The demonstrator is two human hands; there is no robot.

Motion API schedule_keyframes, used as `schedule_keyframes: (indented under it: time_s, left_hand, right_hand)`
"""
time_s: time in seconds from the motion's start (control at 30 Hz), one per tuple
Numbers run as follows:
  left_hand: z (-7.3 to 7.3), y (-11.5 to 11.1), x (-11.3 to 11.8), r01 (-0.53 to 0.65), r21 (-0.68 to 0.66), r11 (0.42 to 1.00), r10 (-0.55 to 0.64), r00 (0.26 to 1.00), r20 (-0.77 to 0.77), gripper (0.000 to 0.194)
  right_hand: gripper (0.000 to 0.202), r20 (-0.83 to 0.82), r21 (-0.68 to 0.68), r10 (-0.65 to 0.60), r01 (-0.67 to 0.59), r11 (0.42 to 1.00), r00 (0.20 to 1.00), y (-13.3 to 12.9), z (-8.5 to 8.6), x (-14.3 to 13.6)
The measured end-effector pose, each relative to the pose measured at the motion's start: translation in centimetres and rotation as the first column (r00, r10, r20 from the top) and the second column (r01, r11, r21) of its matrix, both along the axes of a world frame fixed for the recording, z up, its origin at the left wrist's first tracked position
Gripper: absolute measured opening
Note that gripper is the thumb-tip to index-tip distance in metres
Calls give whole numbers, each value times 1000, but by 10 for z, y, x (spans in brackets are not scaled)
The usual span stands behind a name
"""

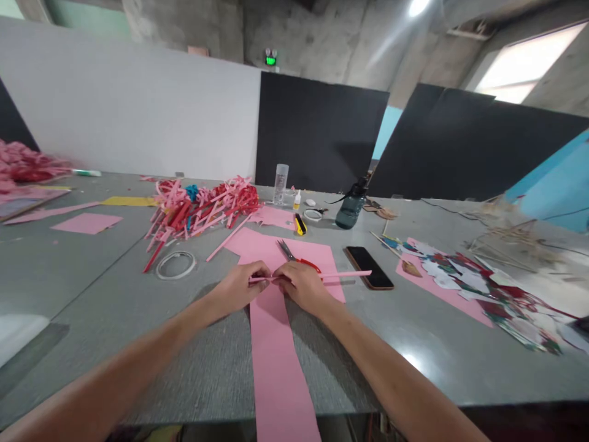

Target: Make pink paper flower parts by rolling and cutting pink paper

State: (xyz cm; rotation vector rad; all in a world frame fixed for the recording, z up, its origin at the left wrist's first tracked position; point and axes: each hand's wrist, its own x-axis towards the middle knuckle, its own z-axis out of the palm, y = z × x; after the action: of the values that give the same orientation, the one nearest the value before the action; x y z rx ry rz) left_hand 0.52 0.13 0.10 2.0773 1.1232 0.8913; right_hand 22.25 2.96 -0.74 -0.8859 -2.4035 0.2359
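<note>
A thin pink strip (347,274) is pinched by both hands above a long pink sheet (278,368). My left hand (242,285) closes its fingertips on the strip's left end. Right beside it, my right hand (304,285) is closed on the same strip, whose free end sticks out to the right over a phone. Scissors with red handles (288,250) lie on pink paper (257,245) just beyond my right hand. Part of the strip is hidden under my fingers.
To the left are a roll of tape (175,265) and a heap of pink and red strips (202,205). A phone (369,268) lies to the right, before a pile of paper scraps (478,282). Farther back stand a dark bottle (350,210), a yellow cutter (300,224) and a clear bottle (280,184).
</note>
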Motion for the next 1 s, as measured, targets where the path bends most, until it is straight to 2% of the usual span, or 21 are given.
schedule_keyframes:
  time_s: [0.33,0.5,0.8,1.0]
  left_hand:
    - [1,-2,6,-29,-42,999,30,999,33,9]
    - [0,-4,9,-51,-55,997,53,997,48,19]
    - [-11,1,6,-59,-15,998,59,998,32,20]
    - [-6,0,4,-63,22,998,64,998,-21,20]
  right_hand:
    - [17,-81,-11,-1,0,1000,997,-3,4,-1]
    - [15,-128,18,20,-18,1000,992,-4,5,-1]
    - [18,-112,8,14,-13,1000,994,-5,5,-3]
    - [16,-103,17,29,-28,999,994,-3,4,-2]
